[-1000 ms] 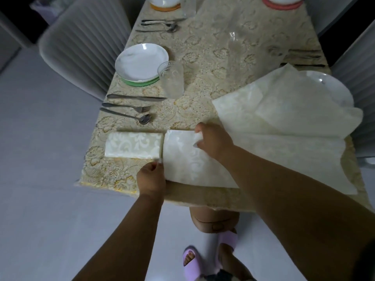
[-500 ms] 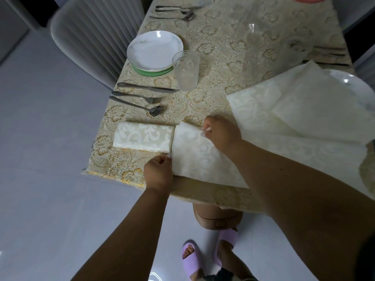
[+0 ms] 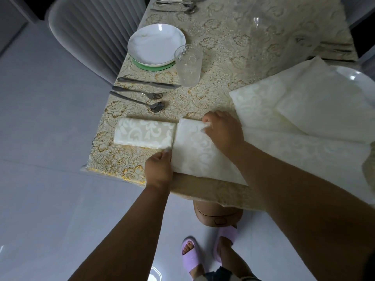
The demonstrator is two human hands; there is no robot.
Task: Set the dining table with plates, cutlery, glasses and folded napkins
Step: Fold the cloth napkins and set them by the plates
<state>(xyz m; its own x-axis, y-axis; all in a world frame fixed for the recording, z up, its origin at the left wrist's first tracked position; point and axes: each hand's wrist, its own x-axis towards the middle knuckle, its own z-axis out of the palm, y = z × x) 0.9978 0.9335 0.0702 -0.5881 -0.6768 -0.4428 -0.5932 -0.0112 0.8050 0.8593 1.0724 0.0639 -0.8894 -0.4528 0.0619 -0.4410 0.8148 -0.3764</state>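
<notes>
A folded cream napkin [image 3: 144, 135] lies near the table's front left corner. Right beside it a second cream napkin [image 3: 194, 155] lies partly folded. My left hand [image 3: 159, 169] pinches its near left corner. My right hand [image 3: 223, 130] pinches its far left corner. More unfolded cream napkins [image 3: 300, 110] spread to the right, partly over a white plate [image 3: 357, 80]. Beyond the folded napkin lie a spoon [image 3: 138, 102], a fork [image 3: 140, 92] and a knife [image 3: 148, 83], then a white plate on a green one [image 3: 156, 44] and a clear glass [image 3: 188, 65].
A gold-patterned cloth [image 3: 233, 37] covers the table. A grey ribbed chair [image 3: 95, 31] stands at the left side. More cutlery [image 3: 176, 6] lies at the far end and dark cutlery [image 3: 334, 49] at the right. A clear plastic bag [image 3: 284, 31] lies mid-table. My feet in purple slippers [image 3: 190, 252] stand below.
The view has shifted closer and slightly left. Both hands stay on the left edge of the second napkin, with little movement.
</notes>
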